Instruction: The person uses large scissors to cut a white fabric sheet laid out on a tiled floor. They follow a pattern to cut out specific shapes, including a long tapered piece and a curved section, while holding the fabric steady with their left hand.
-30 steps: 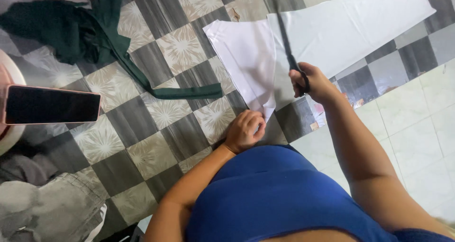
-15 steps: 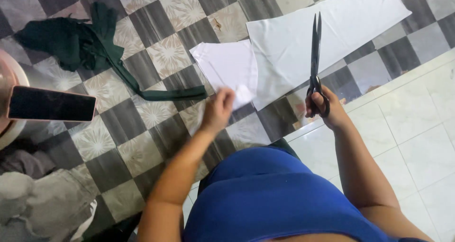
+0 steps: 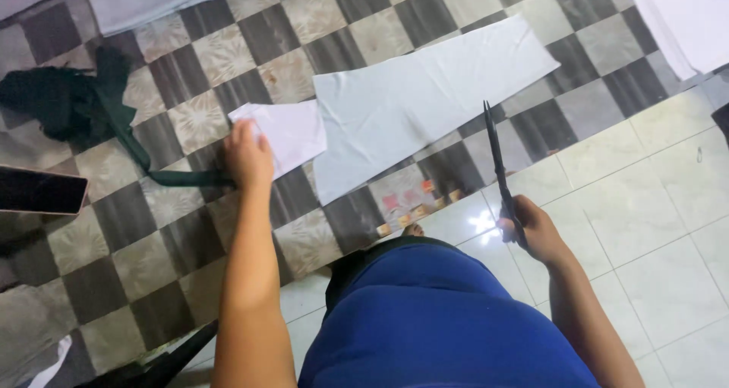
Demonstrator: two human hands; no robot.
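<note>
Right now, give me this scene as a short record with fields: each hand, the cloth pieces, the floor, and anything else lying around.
left hand: on the small white piece, at its left edge
right hand: holds scissors, blades closed, pointing away
long cloth: pale, flat on the floor, right of the small piece
green cloth: bunched at left, a strip trailing toward the left hand
phone: dark screen, far left
floor: checkered tiles, plain pale tiles at right

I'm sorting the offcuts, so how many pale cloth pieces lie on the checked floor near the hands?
2: a small white piece under the left hand, and a long pale strip just right of it. More pale cloth shows at the top edges, cut off.
</note>
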